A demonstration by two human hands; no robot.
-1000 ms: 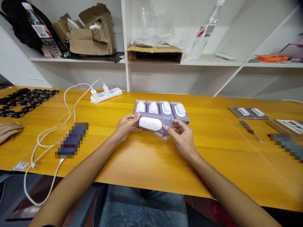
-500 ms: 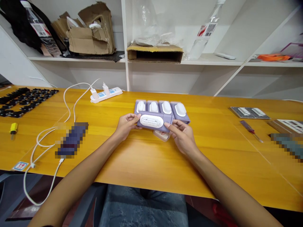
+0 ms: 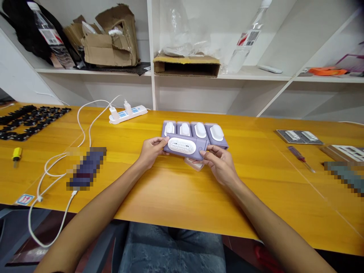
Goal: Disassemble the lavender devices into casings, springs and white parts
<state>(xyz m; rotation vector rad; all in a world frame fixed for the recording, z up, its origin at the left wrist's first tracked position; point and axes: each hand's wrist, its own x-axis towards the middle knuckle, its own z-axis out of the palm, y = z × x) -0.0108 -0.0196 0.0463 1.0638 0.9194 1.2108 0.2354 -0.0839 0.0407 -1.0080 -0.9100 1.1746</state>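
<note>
Apparently the step in hand is handling or checking the purple unit (image 3: 183, 146), held between both hands over the bench (image 3: 159, 193), in front of a row of 4 similar units (image 3: 194, 131). The left hand (image 3: 150, 152) pinches its left end, thumb on the near face; the right hand (image 3: 219, 163) holds the right end, its thumb close to a small round mark (image 3: 200, 148), perhaps a button. So the fingers of both hands are closed narrowly on the same unit, whose studded white oval panel (image 3: 182, 145) faces the person.

Using that mark would probably call for a firm left hold and a light right thumb, without knocking the row behind.

Whether the right thumb actually touches the mark is hard to tell, and the fingers behind the unit are mostly out of sight. A clear, pinkish piece (image 3: 195, 165) shows below the unit, its upper part hidden. Pixelated blocks mask the dark item (image 3: 87, 168) at left and a greenish item (image 3: 345, 176), cut off at the right edge.
</note>
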